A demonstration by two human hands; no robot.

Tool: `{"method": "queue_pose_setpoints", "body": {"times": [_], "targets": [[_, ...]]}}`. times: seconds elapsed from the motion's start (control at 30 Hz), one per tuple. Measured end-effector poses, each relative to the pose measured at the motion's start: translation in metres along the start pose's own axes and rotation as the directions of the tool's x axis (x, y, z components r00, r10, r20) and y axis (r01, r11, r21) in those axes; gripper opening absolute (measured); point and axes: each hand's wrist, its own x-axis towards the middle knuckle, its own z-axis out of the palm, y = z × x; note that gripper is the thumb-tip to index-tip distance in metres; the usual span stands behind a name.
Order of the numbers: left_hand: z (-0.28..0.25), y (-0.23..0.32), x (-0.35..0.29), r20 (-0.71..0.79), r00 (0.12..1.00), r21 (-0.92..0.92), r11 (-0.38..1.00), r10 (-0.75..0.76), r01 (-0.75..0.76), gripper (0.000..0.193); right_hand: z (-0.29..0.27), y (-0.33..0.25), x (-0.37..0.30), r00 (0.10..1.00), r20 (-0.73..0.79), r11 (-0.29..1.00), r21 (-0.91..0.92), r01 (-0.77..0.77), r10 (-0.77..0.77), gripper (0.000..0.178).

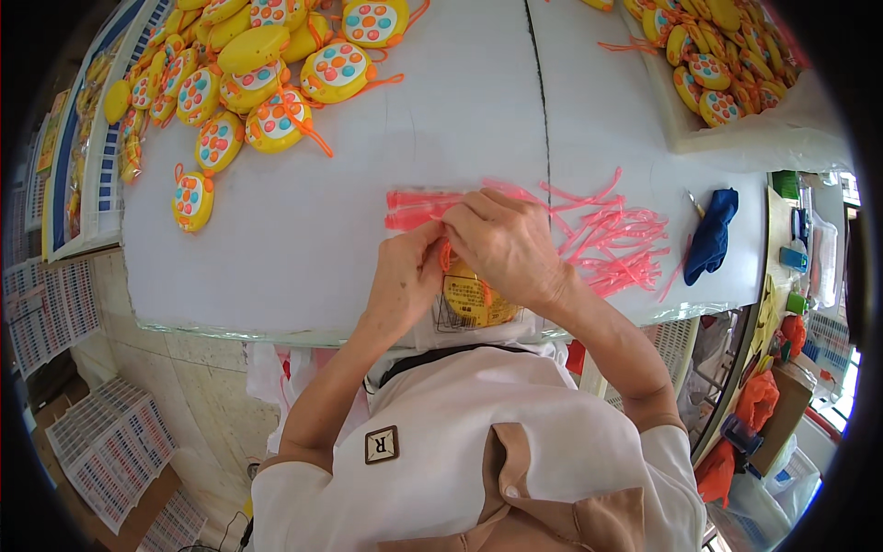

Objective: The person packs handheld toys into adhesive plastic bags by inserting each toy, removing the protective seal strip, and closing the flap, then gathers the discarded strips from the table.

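My left hand (405, 276) and my right hand (506, 241) meet at the top of a clear printed plastic bag (451, 317) at the table's near edge. Inside the bag is a round yellow toy (478, 296); a bit of its orange cord (447, 256) shows between my hands. The fingers of my left hand are pinched on the bag's top. My right hand is closed too, its fingertips against the left's, and what it pinches is hidden. Just beyond my fingers lies a bundle of flat pink strips (414, 210).
Loose pink strips (616, 244) spread to the right, with a dark blue cloth (712, 237) past them. Yellow toys with coloured buttons (276, 120) are heaped at the far left. More toys (722, 78) fill a plastic-lined container (685, 129) at the far right. The grey table (276, 267) has a plastic-wrapped edge.
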Motion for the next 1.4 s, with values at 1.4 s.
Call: {"method": "queue_pose_setpoints", "body": {"times": [1.4], "targets": [[0.009, 0.001, -0.016, -0.060, 0.994, -0.324, 0.944, -0.090, 0.066, 0.012, -0.021, 0.003, 0.004, 0.843, 0.532, 0.997, 0.056, 0.054, -0.076, 0.010]]}}
